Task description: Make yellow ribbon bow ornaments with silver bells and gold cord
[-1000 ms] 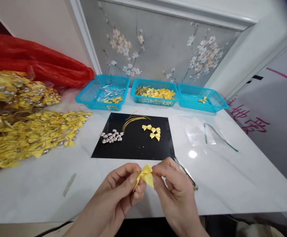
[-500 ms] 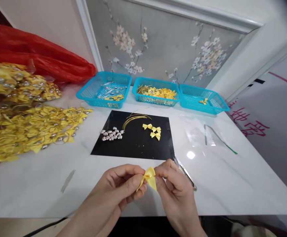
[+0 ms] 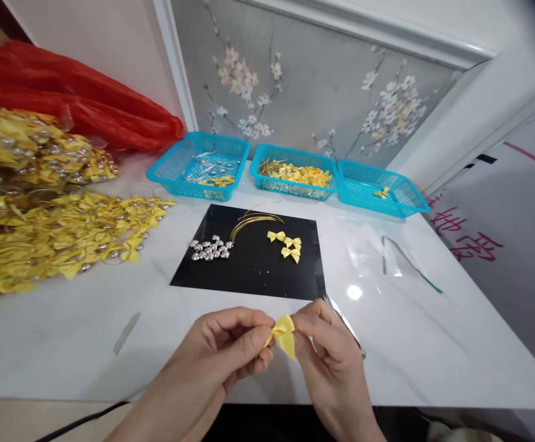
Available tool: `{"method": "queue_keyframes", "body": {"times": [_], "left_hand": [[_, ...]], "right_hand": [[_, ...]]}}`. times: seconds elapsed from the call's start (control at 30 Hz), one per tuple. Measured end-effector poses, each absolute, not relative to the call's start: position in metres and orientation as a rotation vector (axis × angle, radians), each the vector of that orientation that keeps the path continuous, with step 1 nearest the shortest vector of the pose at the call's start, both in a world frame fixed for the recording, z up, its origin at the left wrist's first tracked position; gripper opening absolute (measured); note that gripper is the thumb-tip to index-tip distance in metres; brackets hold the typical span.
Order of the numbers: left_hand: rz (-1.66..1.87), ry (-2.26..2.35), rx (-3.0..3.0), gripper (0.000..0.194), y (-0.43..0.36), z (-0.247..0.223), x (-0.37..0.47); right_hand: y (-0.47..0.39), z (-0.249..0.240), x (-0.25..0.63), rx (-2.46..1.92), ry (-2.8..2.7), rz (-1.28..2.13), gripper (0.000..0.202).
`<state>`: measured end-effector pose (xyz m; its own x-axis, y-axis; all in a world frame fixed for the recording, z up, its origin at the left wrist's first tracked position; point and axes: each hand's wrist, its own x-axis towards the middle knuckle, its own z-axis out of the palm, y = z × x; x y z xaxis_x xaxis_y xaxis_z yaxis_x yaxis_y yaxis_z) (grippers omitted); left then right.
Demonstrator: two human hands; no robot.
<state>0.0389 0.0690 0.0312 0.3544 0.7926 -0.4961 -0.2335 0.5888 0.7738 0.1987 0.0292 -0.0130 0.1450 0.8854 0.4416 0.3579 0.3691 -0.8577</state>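
Between my two hands, just in front of the black mat (image 3: 244, 279), is a yellow ribbon bow (image 3: 283, 334). My left hand (image 3: 230, 350) is closed, pinching the bow's left side between thumb and forefinger. With thumb and finger, my right hand (image 3: 329, 353) grips the right loop. Beside the right hand lies a pair of metal scissors or snips (image 3: 348, 322), partly hidden by it. On the mat are several silver beads (image 3: 210, 248), a bunch of thin gold cords (image 3: 249, 222) and 3 small yellow bows (image 3: 290, 242).
Along the wall stand a left blue basket (image 3: 161, 169) with white strips, a middle basket (image 3: 295, 188) full of yellow bows, and a right basket (image 3: 405, 205) holding a bow. Yellow bow strings (image 3: 74, 236) and a red bag (image 3: 88, 98) cover the left. A green strip (image 3: 410, 264) lies right.
The bow has turned a little and shifted slightly right, its left tail now mostly behind my left fingers. Both hands keep their pinch. The view has shifted slightly.
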Motion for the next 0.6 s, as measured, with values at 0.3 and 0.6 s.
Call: {"method": "queue_keyframes", "body": {"times": [0.3,0.6], "left_hand": [[0.720,0.976,0.659,0.025,0.0690,0.0315,0.0375],[0.665,0.954,0.686,0.023,0.0715,0.0259,0.0346]], "right_hand": [[0.0284,-0.0154,0.1982,-1.209,-1.435,0.553,0.025],[0.0309,-0.0118,0.1975,-1.190,-1.443,0.531,0.027]]}}
